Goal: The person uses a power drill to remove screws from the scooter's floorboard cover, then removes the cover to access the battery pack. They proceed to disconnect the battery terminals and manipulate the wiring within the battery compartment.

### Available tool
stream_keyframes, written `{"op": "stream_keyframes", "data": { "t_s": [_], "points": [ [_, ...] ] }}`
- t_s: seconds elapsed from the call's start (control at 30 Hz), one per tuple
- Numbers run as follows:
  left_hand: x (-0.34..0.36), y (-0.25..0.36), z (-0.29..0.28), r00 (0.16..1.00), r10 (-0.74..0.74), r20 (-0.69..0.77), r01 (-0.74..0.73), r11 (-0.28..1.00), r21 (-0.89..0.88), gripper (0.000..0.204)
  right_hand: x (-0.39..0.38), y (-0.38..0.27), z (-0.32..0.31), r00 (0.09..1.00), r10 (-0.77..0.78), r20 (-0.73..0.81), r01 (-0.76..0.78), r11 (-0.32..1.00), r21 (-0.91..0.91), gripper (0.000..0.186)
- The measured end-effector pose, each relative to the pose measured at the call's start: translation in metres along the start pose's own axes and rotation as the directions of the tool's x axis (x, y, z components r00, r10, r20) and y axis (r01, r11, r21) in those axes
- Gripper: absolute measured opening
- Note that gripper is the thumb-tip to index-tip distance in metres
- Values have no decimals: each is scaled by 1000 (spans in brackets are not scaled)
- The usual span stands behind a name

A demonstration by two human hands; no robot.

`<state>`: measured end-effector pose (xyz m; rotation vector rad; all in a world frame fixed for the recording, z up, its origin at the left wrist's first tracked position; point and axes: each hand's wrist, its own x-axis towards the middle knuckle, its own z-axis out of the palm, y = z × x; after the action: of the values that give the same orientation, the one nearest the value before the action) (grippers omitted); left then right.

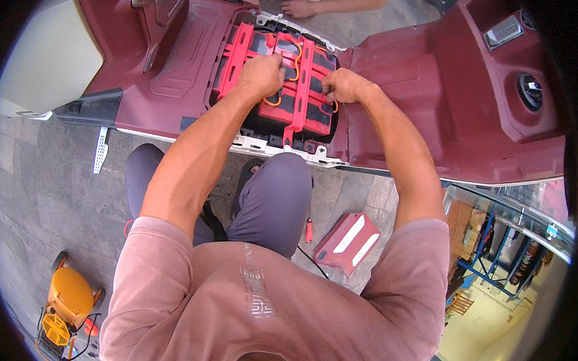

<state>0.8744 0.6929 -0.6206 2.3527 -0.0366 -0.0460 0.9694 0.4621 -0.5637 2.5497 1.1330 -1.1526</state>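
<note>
Several red-and-black batteries (290, 109) sit in the open floor compartment of a maroon scooter. Red slotted metal brackets (306, 78) run across their tops. My left hand (264, 74) is closed over the middle of the batteries, beside an orange cable (296, 64); its fingertips and whatever they pinch are hidden. Over the right end of the batteries, my right hand (346, 86) has its fingers curled in near the right-hand bracket. A short piece of orange cable shows just below those fingers, but I cannot make out what they grip.
Maroon scooter body panels (394, 81) flank the compartment. On the floor below lie a red-handled screwdriver (309, 231) and a maroon cover (350, 243). A yellow-orange machine (71, 295) stands at lower left. Across the scooter, another person's hand (299, 7) rests near the compartment's far edge.
</note>
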Motion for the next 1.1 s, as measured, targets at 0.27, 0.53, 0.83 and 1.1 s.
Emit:
{"op": "stream_keyframes", "data": {
  "t_s": [0.27,0.53,0.83,1.1],
  "points": [
    [0,-3,4,999,18,-27,-18,1000,13,24,-1,-6,3,997,-55,-51,48,992,-119,19],
    [-2,0,0,1000,15,-9,-15,1000,-9,24,-9,-14,1,995,-57,-88,45,991,-127,18],
    [-1,1,-2,1000,6,-1,-6,1000,9,24,-9,-13,4,995,-30,-91,18,991,-132,18],
    [-2,1,0,999,38,5,-38,999,27,25,-16,-21,14,990,0,-144,-33,973,-227,18]
  ]
}}
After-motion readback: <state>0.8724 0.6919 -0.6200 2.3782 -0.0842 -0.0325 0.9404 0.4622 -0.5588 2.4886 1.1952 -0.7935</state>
